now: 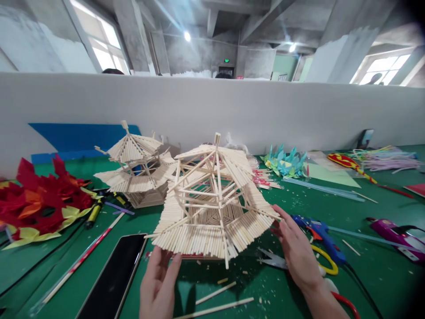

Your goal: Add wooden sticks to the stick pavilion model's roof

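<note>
A pavilion model [212, 199] made of thin wooden sticks stands between my hands in the middle of the view. Its upper roof is partly covered, with bare ribs showing at the front left. My left hand [159, 279] grips the front left edge of its lower tier, fingers hidden underneath. On the right edge, my right hand [295, 252] holds the lower tier between thumb and fingers, partly out of sight. Scissors [275, 259] with yellow and red handles lie beneath and beside my right hand. Loose sticks [215, 292] and small scraps lie in front of the model.
Another stick pavilion [136, 170] stands behind on the left. A phone [113, 274] lies near the left front. Red paper petals [40, 199] fill the far left. Rightward are a blue glue gun [322, 237], a purple tool [395, 235] and a turquoise paper flower [285, 161]. A white partition [212, 106] rises behind.
</note>
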`<state>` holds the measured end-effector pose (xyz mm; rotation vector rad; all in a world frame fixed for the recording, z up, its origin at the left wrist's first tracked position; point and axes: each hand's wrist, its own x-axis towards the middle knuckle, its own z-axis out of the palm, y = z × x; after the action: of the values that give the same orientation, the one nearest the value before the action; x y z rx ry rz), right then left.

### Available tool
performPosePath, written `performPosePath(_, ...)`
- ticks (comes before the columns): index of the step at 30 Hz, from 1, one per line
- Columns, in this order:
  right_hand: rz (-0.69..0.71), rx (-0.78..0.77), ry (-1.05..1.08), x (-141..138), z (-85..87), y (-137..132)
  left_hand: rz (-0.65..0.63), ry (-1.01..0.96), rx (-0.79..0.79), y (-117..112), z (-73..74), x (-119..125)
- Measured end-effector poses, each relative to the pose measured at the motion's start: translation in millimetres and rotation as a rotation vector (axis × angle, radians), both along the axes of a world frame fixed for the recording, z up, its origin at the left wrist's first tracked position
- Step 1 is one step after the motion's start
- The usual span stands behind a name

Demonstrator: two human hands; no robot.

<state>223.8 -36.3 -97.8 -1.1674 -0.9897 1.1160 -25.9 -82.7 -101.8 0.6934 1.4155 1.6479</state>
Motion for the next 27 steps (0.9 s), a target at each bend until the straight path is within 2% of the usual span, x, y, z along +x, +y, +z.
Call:
performPosePath(4, 0.004, -0.008, 0.005, -2, -1.4, -7, 0.022, -0.002, 0.021, 6, 3.6, -6)
performPosePath(14, 0.010, -0.029, -0.027, -14, -1.6, -20, -0.016, 0.161, 0.082, 23, 3.5, -30)
performPosePath(18, -0.085, 0.012, -0.072, -8, -7.1, -20, 0.000, 0.286, 0.080, 13, -2.9, -34)
performPosePath(22, -0.230, 0.019, -0.134, 6, -16.2, -30, -0.009, 0.562, 0.109, -13, -7.9, -32)
performPosePath(24, -0.282, 0.004, -0.169, 11, -18.4, -41, -0.090, 0.766, 0.158, -27, -9.5, -28)
performPosePath(27, -0.277, -0.036, -0.269, 13, -18.7, -59, -0.375, 1.059, 0.274, -42, -14.4, -18)
